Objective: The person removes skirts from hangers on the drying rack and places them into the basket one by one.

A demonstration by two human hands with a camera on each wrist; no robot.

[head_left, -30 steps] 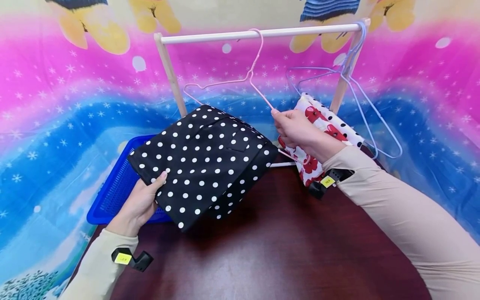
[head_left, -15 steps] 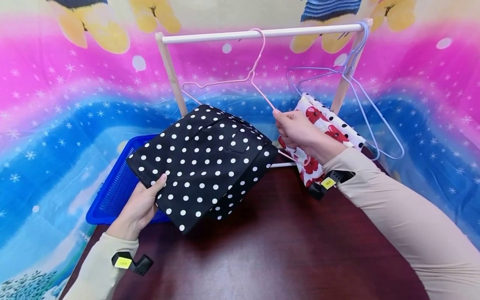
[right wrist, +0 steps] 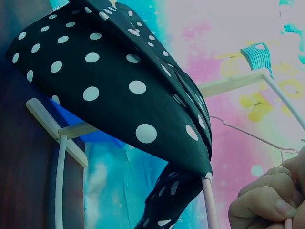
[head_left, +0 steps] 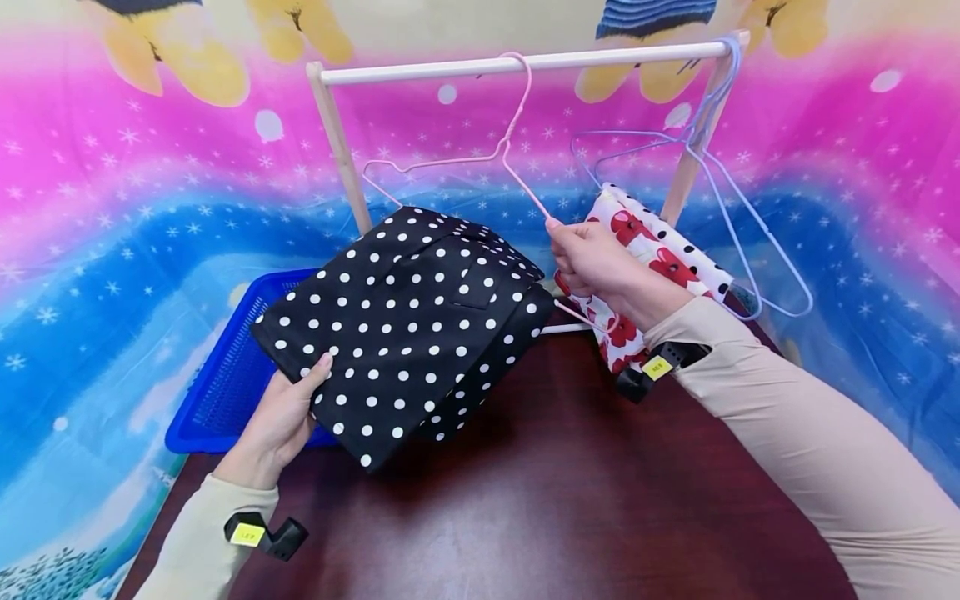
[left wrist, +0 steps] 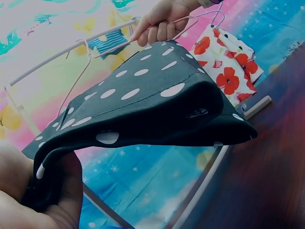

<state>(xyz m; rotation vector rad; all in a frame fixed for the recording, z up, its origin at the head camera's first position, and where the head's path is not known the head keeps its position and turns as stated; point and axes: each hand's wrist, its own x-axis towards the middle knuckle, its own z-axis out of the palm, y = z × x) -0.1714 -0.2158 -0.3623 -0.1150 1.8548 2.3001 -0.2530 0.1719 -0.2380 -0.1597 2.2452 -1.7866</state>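
A black garment with white polka dots (head_left: 390,333), with pleats and a slit-like pocket, lies folded over the lower bar of a pink wire hanger (head_left: 450,161). That hanger's hook sits on the rack's rail, and one bar end sticks out at the garment's right. My left hand (head_left: 277,417) grips the garment's lower-left edge, thumb on top and fingers underneath, drawing the cloth out toward me. My right hand (head_left: 592,254) pinches the right slope of the hanger between thumb and fingers. In the left wrist view the cloth (left wrist: 143,100) stretches between both hands.
A wooden rack with a white rail (head_left: 420,72) stands at the back. Lilac hangers (head_left: 705,142) hang at its right end, one bearing a white cloth with red flowers (head_left: 667,258). Behind the garment, a blue basket (head_left: 202,417) rests on the dark table (head_left: 540,500).
The garment's near corner has shifted very slightly downward with my left hand. My right hand keeps its pinch on the hanger.
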